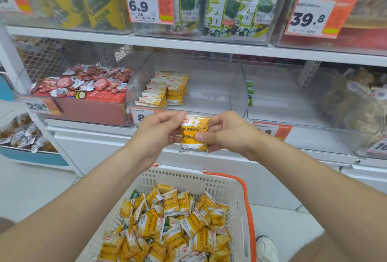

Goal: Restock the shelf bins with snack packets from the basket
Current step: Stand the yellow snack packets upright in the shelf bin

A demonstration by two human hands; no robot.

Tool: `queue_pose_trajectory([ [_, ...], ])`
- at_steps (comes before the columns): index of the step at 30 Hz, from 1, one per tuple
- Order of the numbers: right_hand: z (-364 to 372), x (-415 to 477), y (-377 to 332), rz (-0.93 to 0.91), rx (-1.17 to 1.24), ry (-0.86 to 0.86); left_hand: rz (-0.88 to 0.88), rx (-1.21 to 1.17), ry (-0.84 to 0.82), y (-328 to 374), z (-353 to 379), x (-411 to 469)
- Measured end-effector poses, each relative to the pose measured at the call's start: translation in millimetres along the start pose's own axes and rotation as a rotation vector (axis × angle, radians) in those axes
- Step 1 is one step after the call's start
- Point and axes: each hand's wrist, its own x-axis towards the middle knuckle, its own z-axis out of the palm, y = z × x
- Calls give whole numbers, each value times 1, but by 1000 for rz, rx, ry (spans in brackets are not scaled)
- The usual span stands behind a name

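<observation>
1. Packet (193, 134): pinched at both side edges by my left hand (161, 131) and right hand (226, 134), held just before the clear bin (209, 94).
2. Same clear bin: short row (165, 92) stocked at its left; remainder bare.
3. Basket (188, 180): piled full of packets; I judge restocking barely begun.

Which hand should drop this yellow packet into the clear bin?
Probably the right hand: its thumb lies across the yellow crab roe snack packet, and the bare part of the clear plastic bin sits above it. The left hand pinches only an edge.
</observation>
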Motion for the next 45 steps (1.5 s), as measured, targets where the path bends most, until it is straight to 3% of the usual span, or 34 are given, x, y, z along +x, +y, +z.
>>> queue_pose_trajectory([
  [7,5,8,-4,-30,46,4,-45,-34,21,11,-3,6],
  [11,12,15,-12,-118,54,7,37,64,49,25,-8,18],
  [13,14,24,-18,-162,60,86,130,287,135,33,-13,25],
  [15,15,36,-23,-208,79,199,255,668,237,39,-24,35],
  [18,12,59,-29,-252,124,325,257,1180,136,42,-42,52],
  [22,5,101,-29,-233,-45,406,232,1558,13,36,-63,74],
  [29,6,188,-25,62,-481,345,149,1691,-166,32,-70,95],
  [33,11,216,-27,91,-638,287,164,1739,-135,31,-63,105],
  [37,21,237,-33,31,-919,271,178,1578,-180,23,-68,129],
  [40,22,260,-29,68,-976,270,189,1533,-194,19,-74,143],
  [45,26,249,-35,93,-838,253,175,1539,-246,19,-76,149],
])
